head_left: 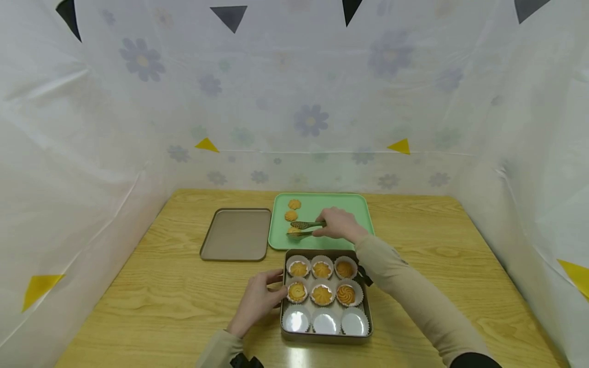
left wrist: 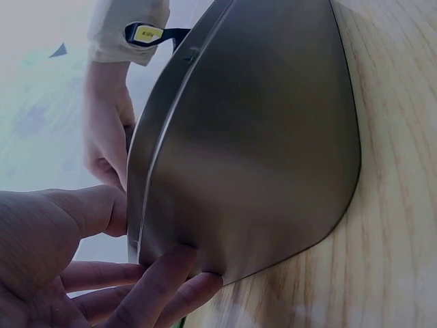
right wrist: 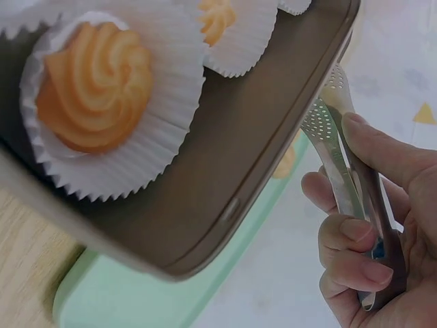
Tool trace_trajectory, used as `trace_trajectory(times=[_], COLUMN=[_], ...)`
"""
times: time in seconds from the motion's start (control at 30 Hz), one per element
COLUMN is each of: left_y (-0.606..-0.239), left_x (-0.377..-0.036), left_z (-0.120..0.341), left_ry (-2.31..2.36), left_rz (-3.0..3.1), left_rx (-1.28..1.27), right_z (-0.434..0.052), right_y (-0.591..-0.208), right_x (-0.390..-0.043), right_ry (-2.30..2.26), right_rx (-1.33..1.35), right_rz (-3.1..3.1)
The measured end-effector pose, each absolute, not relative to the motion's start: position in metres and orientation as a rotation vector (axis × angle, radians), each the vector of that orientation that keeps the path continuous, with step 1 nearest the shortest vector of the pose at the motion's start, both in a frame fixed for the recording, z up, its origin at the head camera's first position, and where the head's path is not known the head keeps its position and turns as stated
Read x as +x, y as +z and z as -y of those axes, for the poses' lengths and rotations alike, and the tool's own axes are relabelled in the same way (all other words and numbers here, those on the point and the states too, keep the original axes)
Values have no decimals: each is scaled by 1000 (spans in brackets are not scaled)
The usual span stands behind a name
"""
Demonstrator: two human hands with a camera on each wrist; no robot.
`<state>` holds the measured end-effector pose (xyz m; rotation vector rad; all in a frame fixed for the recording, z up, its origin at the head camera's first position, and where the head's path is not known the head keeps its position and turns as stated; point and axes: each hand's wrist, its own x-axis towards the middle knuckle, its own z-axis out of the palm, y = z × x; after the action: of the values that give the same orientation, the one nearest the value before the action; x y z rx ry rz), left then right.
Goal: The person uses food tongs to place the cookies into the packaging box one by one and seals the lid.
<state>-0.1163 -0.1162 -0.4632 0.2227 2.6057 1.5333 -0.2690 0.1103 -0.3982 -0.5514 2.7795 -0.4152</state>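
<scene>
My right hand (head_left: 340, 224) grips metal tongs (head_left: 309, 224) with perforated tips over the green tray (head_left: 359, 209). Between the tips sits a piped cookie (head_left: 293, 230), partly covered by them; whether they squeeze it I cannot tell. In the right wrist view, fingers and thumb wrap the tongs (right wrist: 348, 178). My left hand (head_left: 259, 300) holds the left side of a deep rectangular baking tin (head_left: 326, 338), thumb at the rim and fingers against the outer wall (left wrist: 252, 157). Inside the tin, paper cups stand in three rows; the two far rows hold cookies (head_left: 322, 295), the near row's cups (head_left: 326, 321) hold none.
Two more cookies (head_left: 291, 215) lie along the green tray's left side. A shallow brown tray (head_left: 236, 235) rests left of it. Everything stands on a wooden table (head_left: 423, 255), with white flower-printed sheeting (head_left: 276, 102) behind and at both sides.
</scene>
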Motion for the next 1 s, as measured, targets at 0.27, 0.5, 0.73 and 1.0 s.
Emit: trace_trajectory(times=[0.27,0.5,0.73,1.0], left_y=[-464,-465,-465,-465], left_x=[-117,-117,-118,-117], left_z=[116,117,117,116], left_ry=[1524,1521,1522,1535], left_rz=[-2614,-2616,-2611,-2582], left_rx=[236,242,223,231], right_z=[-122,-137,-154,-174], right_y=[-394,-388,-383,-380], right_x=[-259,-246,-232,-215], right_ry=[-453,-433,-483,-536], right_rx=[-609,-723,-824,-836], right_rz=[-2793,-2818,-2828,-2879])
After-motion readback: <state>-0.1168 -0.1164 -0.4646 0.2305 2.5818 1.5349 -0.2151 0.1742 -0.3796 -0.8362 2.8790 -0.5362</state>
